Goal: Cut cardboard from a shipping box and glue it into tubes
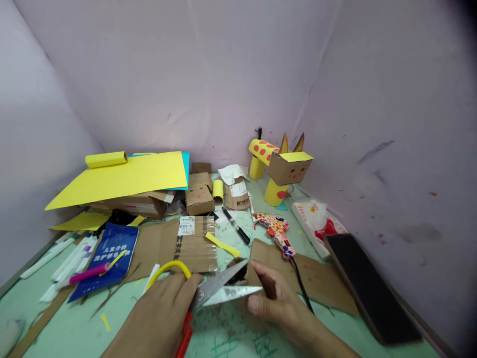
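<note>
My left hand (160,311) grips a pair of scissors (212,291) with one yellow and one red handle. The blades stand apart and point to the right. A small brown cardboard piece (254,275) with a dark hollow is pinched between the thumb and fingers of my right hand (278,301). The scissor blades cross in front of it; I cannot tell whether they touch it. Just beyond lie a yellow paper strip (223,245) and a black marker (236,226). A floral-patterned glue gun (276,231) with a black cord rests past my right hand.
At the back right stands a yellow spotted animal figure (289,169) with a cardboard head. A black phone (372,288) and a tissue pack (316,223) lie right. Yellow sheets (126,179), a flattened cardboard (160,246), a blue packet (112,256) and several markers (72,263) lie left.
</note>
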A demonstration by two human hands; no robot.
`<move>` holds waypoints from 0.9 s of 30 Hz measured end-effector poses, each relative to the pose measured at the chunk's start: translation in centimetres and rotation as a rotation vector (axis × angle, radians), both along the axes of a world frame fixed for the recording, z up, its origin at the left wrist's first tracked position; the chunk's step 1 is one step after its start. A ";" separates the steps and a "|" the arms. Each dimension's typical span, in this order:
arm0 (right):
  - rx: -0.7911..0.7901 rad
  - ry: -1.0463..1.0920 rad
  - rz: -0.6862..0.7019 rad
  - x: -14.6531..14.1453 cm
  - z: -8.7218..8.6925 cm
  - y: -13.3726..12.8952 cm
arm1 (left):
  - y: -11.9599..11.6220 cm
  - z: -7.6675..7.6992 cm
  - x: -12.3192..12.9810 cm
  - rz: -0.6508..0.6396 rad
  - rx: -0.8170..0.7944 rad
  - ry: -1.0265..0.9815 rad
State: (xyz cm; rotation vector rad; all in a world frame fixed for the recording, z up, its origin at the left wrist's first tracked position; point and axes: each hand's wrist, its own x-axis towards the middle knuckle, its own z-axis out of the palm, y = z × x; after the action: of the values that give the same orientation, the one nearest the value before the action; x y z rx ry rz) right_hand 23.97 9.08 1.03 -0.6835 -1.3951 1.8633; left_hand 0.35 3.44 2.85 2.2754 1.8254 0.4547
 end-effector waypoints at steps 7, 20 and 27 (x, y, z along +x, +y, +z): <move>0.052 -0.016 0.022 0.1 -0.1 0.0 | -0.4 0.4 -0.7 -0.169 0.038 0.193; 0.043 0.006 -0.024 0.0 -0.5 -0.4 | -0.5 0.7 -1.3 -0.231 0.083 0.144; 0.024 0.011 -0.017 -0.1 -0.8 -0.5 | -0.5 0.6 -1.4 -0.244 0.095 0.139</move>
State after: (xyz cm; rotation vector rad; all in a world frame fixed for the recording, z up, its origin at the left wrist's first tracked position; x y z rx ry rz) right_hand 23.89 8.61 0.24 -0.6704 -1.3986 1.8312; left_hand -1.02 2.99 3.47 2.6111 1.5846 0.3577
